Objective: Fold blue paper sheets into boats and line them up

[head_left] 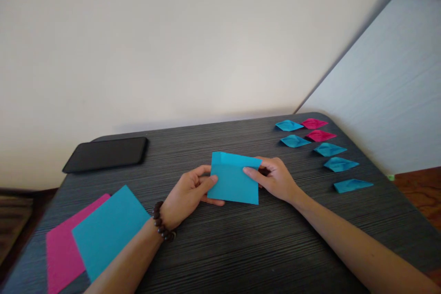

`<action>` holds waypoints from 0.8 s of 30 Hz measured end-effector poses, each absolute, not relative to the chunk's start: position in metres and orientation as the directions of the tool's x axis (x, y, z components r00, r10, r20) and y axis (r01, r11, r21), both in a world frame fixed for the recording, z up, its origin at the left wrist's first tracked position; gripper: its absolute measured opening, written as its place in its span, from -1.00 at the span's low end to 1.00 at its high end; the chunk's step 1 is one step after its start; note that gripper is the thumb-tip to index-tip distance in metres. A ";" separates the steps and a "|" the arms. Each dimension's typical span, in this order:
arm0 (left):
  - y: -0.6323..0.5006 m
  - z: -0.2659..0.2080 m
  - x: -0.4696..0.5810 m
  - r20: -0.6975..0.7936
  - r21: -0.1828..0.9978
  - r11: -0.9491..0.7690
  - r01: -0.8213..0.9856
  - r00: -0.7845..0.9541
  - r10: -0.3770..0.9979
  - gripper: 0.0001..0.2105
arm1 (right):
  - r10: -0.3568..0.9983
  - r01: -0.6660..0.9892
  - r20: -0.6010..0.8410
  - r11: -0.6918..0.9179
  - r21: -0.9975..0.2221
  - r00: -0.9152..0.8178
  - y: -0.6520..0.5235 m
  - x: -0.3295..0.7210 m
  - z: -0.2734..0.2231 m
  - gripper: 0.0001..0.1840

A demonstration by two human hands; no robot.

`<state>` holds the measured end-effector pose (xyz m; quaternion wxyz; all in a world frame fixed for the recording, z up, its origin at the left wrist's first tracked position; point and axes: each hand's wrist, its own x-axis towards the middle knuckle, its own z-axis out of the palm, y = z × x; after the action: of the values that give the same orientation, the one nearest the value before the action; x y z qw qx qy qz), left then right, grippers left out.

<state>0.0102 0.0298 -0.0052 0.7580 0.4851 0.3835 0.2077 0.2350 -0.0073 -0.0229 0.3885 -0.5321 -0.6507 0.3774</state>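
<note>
A blue sheet of paper (234,181) is held up above the middle of the table, with a crease near its upper left corner. My left hand (191,188) grips its left edge, thumb on the front face and fingers behind. At the right edge, my right hand (275,177) pinches the sheet, its thumb lying across the front near the upper corner. The fingers behind the paper are partly hidden. A dark beaded bracelet (161,223) circles my left wrist.
Several folded paper boats, blue (341,164) and pink (321,135), stand on the dark table (220,248) at the right. A flat blue sheet (112,229) overlaps a pink sheet (64,250) at the left. Behind them lies a black phone (106,154). A wall borders the far edge.
</note>
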 end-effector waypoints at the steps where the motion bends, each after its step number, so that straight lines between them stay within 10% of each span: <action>1: 0.029 -0.004 0.011 -0.382 0.898 0.432 0.076 0.621 0.684 -0.68 | 0.988 0.393 0.102 0.140 -0.909 -0.116 -0.007 0.235 -0.023 -0.70; 7: 0.027 -0.002 0.011 -0.409 0.893 0.436 0.109 0.600 0.688 -0.78 | 0.978 0.366 0.124 0.178 -0.913 -0.167 -0.010 0.240 -0.023 -0.75; 17: 0.031 -0.006 0.004 -0.438 0.847 0.531 0.018 0.589 0.679 -0.61 | 0.770 0.555 0.399 0.636 -0.536 -0.497 -0.017 0.243 -0.024 -0.54; 24: 0.029 -0.007 0.007 -0.381 0.865 0.500 -0.044 0.593 0.709 -0.70 | 0.856 0.385 0.249 0.440 -0.811 -0.454 -0.020 0.241 -0.010 -0.32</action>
<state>0.0074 0.0290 -0.0066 0.7781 0.4373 0.3806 0.2419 0.2411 -0.0203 -0.0104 0.3379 -0.3985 -0.7784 0.3479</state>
